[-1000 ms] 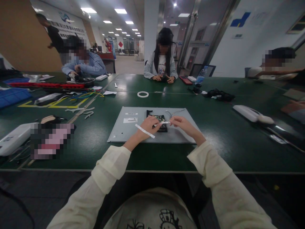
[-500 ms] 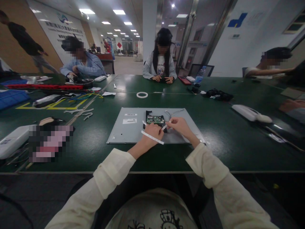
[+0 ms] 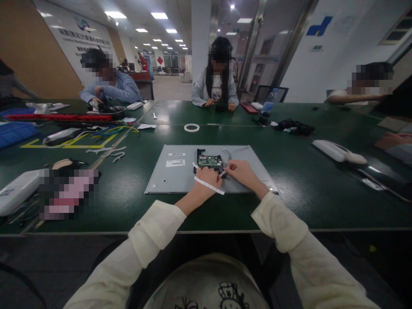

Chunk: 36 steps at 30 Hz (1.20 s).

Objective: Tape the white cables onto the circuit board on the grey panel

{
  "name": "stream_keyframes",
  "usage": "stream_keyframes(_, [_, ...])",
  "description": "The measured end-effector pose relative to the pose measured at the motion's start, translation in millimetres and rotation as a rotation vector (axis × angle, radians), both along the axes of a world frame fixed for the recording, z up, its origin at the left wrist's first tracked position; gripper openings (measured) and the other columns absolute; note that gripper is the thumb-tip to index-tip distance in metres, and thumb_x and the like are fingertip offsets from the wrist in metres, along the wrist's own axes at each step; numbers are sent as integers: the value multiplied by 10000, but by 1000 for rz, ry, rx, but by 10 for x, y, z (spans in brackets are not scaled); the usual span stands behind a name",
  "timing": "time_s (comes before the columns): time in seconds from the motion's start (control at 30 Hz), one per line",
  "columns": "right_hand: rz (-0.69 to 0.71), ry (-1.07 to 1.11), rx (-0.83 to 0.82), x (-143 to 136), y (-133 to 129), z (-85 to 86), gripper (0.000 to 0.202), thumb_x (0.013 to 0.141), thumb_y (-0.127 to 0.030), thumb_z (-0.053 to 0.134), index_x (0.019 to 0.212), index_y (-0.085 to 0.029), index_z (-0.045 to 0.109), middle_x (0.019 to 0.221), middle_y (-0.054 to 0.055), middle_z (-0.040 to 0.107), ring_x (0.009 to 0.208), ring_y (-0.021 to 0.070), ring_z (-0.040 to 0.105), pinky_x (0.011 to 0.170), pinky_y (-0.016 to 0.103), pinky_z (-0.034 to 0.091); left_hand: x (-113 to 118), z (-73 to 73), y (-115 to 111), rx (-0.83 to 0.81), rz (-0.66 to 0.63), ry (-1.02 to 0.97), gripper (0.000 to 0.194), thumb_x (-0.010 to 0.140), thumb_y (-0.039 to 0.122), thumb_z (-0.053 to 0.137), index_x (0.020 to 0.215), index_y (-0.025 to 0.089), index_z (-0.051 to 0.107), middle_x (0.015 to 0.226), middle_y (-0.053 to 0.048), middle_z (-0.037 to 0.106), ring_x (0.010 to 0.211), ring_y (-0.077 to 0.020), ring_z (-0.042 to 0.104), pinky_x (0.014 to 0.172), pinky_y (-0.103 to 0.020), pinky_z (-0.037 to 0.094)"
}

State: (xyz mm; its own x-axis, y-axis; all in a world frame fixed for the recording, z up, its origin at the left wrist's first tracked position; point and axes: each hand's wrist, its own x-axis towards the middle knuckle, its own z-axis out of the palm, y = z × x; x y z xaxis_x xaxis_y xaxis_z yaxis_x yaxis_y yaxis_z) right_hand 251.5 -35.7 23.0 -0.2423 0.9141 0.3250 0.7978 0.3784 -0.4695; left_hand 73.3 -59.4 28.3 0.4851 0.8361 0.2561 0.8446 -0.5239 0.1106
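Observation:
A flat grey panel (image 3: 177, 178) lies on the green table in front of me. On it sits a green circuit board (image 3: 207, 161) in a black frame. My left hand (image 3: 206, 177) rests at the board's near edge with curled fingers, their tips hidden. A strip of white tape (image 3: 210, 186) hangs across the back of that hand. My right hand (image 3: 241, 171) pinches at the board's right corner, beside a short piece of white tape (image 3: 222, 174). Grey cables (image 3: 230, 152) lie behind the right hand on the panel.
Beyond the panel lies a white tape roll (image 3: 192, 128). Tangled white strips (image 3: 119, 155) and a white device (image 3: 24, 191) are to the left. Another white device (image 3: 337, 152) and black cables (image 3: 294, 128) lie to the right. Several people sit around the table (image 3: 167, 214).
My right hand has shifted slightly left and down toward the board's corner, and the short tape piece now sits lower. My left hand and the strip on it have moved slightly right.

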Motion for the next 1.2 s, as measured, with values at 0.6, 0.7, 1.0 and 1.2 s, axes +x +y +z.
stream_keyframes(0.6, [-220, -363, 5, -88, -79, 30, 127, 814, -310, 513, 803, -185, 530, 815, 30, 593, 697, 138, 503, 569, 249, 267, 35, 80, -61, -85, 69, 15, 345, 843, 291, 394, 778, 123, 689, 862, -125, 660, 906, -274, 539, 798, -440, 370])
stream_keyframes(0.7, [-219, -381, 0, -86, -83, 39, 124, 807, -307, 523, 815, -184, 539, 818, 37, 596, 693, 143, 511, 562, 256, 258, 34, 85, -51, -102, 77, 19, 309, 825, 292, 431, 764, 128, 686, 853, -121, 662, 918, -279, 540, 808, -444, 368])
stream_keyframes(1.0, [-218, -349, 6, -67, -88, 43, 96, 802, -278, 523, 788, -186, 549, 798, 33, 600, 696, 140, 510, 568, 254, 267, 6, 66, -26, -91, 78, 23, 352, 844, 320, 412, 771, 119, 693, 838, -123, 669, 898, -266, 561, 816, -430, 375])
stream_keyframes(1.2, [-223, -326, -9, -47, -55, 6, 100, 802, -283, 531, 782, -187, 549, 796, 31, 596, 697, 140, 507, 573, 249, 272, 30, 74, -9, -83, 107, 55, 346, 833, 287, 401, 792, 99, 689, 785, -135, 669, 872, -283, 569, 777, -447, 378])
